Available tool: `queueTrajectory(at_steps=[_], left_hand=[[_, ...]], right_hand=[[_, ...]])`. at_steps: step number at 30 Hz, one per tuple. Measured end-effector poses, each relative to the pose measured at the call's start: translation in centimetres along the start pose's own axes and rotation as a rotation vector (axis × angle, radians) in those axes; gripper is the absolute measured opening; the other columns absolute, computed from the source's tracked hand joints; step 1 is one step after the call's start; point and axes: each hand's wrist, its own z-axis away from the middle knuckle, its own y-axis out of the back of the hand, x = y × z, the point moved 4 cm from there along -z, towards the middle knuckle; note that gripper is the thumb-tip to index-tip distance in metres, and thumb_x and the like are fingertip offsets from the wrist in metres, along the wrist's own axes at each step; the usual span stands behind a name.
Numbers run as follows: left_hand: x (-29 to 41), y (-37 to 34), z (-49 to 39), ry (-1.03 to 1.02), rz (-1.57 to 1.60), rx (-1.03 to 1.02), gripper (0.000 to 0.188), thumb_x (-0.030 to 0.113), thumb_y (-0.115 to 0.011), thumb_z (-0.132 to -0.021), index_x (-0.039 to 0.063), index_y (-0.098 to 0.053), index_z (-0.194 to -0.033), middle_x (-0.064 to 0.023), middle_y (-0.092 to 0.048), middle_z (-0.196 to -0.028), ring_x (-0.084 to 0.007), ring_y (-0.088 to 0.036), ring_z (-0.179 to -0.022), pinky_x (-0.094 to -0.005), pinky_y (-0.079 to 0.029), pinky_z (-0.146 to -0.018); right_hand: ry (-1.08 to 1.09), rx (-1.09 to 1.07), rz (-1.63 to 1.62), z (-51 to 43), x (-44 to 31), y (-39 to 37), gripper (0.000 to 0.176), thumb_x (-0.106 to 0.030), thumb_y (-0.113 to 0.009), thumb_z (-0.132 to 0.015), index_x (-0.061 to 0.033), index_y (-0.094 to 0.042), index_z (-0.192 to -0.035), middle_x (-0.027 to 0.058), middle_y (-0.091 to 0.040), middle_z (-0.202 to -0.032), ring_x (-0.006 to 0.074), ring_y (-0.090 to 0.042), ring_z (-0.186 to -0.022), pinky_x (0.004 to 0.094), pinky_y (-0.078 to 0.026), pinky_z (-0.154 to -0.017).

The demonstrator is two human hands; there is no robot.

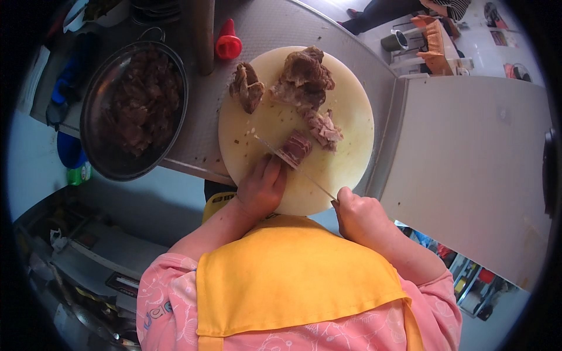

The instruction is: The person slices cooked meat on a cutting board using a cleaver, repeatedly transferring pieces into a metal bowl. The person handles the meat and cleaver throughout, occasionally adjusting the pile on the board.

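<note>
A round, pale cutting board (250, 145) lies in front of me on the counter. My right hand (362, 215) grips the handle of a knife (314, 180), whose blade slants up and left across the board. Against that blade sits a partly sliced piece of cooked meat (298, 145). The fingertips of my left hand (263, 186) press at the near side of the blade and meat; whether they pinch a piece is hidden. Sliced meat (324, 130) lies to the right, a big chunk of meat (307, 77) at the far edge, and a smaller chunk (246, 87) at the upper left.
A large metal bowl (184, 94) of cut meat stands left, reaching over the counter's front edge. A red plastic funnel-shaped item (228, 41) and a brown post (204, 39) stand beyond the board. To the right is a white surface (465, 145). Another person (386, 13) is at the upper right.
</note>
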Motion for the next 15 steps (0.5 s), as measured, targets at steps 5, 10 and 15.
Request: queueTrajectory(at_steps=[5,10,15], left_hand=[[0.2,0.4,-0.4,0.007,-0.028,-0.069,0.035,0.009,-0.059,-0.074,-0.006,-0.068,-0.104,-0.019,-0.059,-0.118,-0.0329,-0.064,-0.1,-0.0363,-0.058,-0.067],[0.3,0.1,-0.1,0.033,-0.013,0.002,0.036,0.01,-0.059,-0.075,-0.006,-0.068,-0.106,-0.0198,-0.059,-0.122,-0.0322,-0.065,-0.102,-0.0343,-0.059,-0.066],[0.4,-0.1,0.2,0.032,-0.003,-0.028,0.036,0.01,-0.059,-0.076,-0.006,-0.068,-0.107,-0.0206,-0.059,-0.124,-0.0319,-0.065,-0.102,-0.0347,-0.059,-0.068]], right_hand=[[0.029,-0.028,-0.011,-1.2,0.4,0.6,0.017,0.0,-0.059,-0.078,0.0017,-0.045,-0.087,0.0201,-0.062,-0.065,0.0379,-0.065,-0.056,0.0459,-0.052,-0.05],[0.108,0.076,-0.095,-3.7,0.5,-0.4,0.025,-0.009,-0.065,-0.093,0.0006,-0.043,-0.084,0.0203,-0.055,-0.057,0.0426,-0.059,-0.052,0.0489,-0.047,-0.048],[0.166,0.195,-0.157,-5.1,0.5,-0.9,0.025,-0.007,-0.067,-0.091,-0.0001,-0.043,-0.084,0.0175,-0.053,-0.055,0.0409,-0.057,-0.049,0.0477,-0.046,-0.045]])
